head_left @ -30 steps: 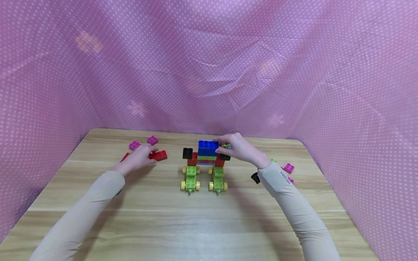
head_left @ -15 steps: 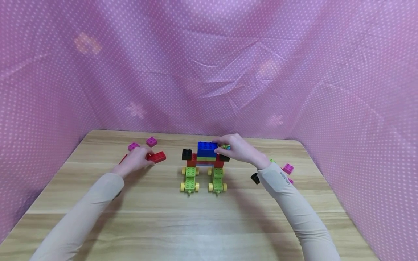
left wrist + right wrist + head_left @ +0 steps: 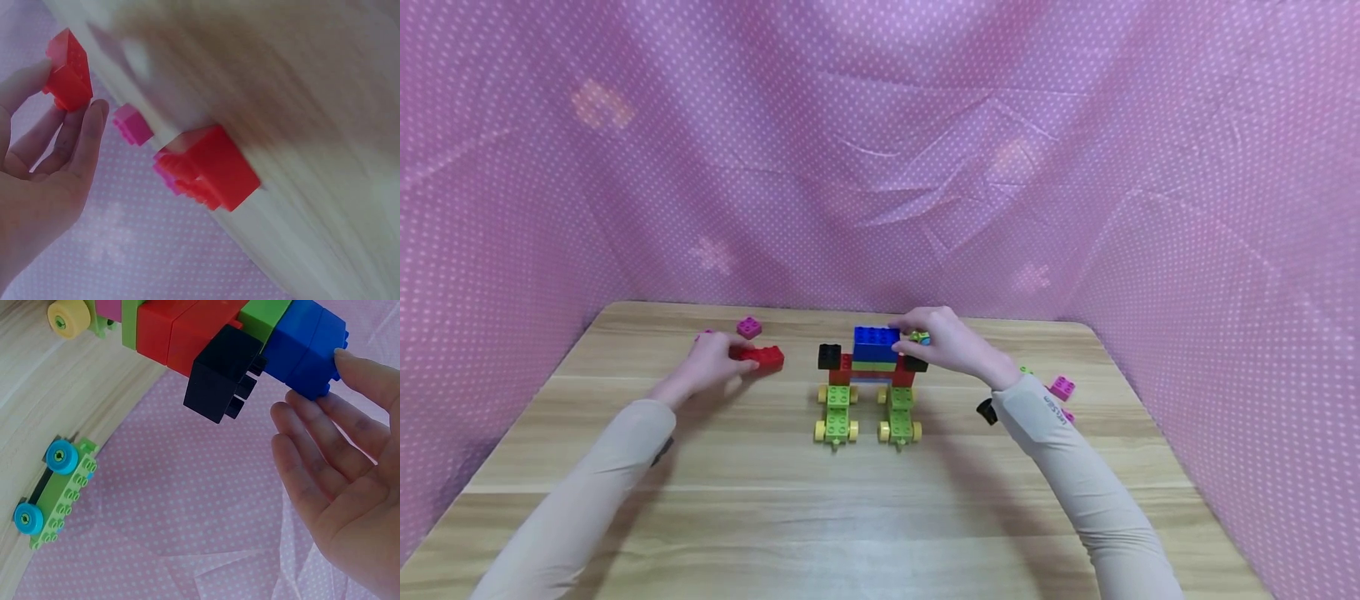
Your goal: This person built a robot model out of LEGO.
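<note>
- Both beige-sleeved forearms reached away from the near edge of the tabletop (image 3: 865, 517), angling inward toward its far half.
- Between them stood the brick model (image 3: 868, 379): two green wheeled bases with yellow wheels nearest, red bricks above, a black brick at each end, and the blue brick (image 3: 876, 342) on top.
- The right hand (image 3: 943, 342) rested against the right side of the model's top, fingers fairly straight and slightly spread; in the right wrist view the fingertips (image 3: 350, 362) touched the blue brick's end without curling round it.
- The left hand (image 3: 715, 362) lay left of the model, its fingers pinching a small red brick (image 3: 67, 72), thumb on one side and fingers on the other.
- A larger red brick (image 3: 763, 358) lay on the tabletop just right of that hand.
- Farther back sat a pink brick (image 3: 748, 327).
- At the right, near the sleeve, lay another pink brick (image 3: 1063, 387).
- A green chassis with blue wheels (image 3: 53, 487) lay beyond the model.
</note>
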Demonstrator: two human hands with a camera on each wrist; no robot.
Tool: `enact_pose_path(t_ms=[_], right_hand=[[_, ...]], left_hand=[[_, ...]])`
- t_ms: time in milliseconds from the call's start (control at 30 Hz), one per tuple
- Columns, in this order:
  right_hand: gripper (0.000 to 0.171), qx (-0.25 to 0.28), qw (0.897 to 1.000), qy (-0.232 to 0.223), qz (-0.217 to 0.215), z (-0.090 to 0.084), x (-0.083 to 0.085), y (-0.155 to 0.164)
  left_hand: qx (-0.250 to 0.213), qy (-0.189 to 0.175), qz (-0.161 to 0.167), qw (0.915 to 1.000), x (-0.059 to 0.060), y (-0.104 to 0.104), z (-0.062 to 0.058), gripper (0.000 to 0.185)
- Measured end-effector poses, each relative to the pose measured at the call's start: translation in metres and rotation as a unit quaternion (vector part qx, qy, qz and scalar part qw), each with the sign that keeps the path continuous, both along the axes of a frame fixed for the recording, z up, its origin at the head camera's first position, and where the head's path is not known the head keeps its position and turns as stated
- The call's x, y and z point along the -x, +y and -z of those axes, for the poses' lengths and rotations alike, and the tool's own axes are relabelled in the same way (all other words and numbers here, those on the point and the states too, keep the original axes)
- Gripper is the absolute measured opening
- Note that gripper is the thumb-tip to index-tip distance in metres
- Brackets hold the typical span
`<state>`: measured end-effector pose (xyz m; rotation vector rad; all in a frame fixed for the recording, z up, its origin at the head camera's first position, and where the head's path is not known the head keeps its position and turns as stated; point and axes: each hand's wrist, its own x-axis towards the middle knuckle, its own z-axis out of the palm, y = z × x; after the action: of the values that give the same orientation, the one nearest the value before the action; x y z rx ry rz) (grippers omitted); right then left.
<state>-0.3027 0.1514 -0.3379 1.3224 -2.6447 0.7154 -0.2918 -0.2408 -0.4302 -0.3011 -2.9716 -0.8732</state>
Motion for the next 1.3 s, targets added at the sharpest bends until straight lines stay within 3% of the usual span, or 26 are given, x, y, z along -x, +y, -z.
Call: enact_pose_path(t_ms=[167,467,933,1167,1300], right_hand=[[0.033,0.001,1.0,0.002,0.006,0.001,0.002,0.003],[0.034,-0.001,1.0,0.002,0.006,0.001,0.002,0.002],[0.034,-0.009,1.0,-0.009,0.011,0.003,0.003,0.001],[0.034,-0.006,1.0,-0.003,0.008,0.003,0.003,0.001],[0.034,-0.007,1.0,-0.008,0.01,0.002,0.003,0.001]], left_hand=[[-0.021,0.012,-0.002,0.9997,0.001,0.002,-0.015,0.044],[-0.069,0.071,0.036,0.9945,0.003,0.014,-0.038,0.038],[-0.077,0.108,0.04,0.9904,-0.009,0.047,-0.093,0.041],[-0.105,0.139,0.062,0.9828,-0.018,0.068,-0.104,0.038],[-0.114,0.137,0.072,0.9814,-0.021,0.078,-0.107,0.037]])
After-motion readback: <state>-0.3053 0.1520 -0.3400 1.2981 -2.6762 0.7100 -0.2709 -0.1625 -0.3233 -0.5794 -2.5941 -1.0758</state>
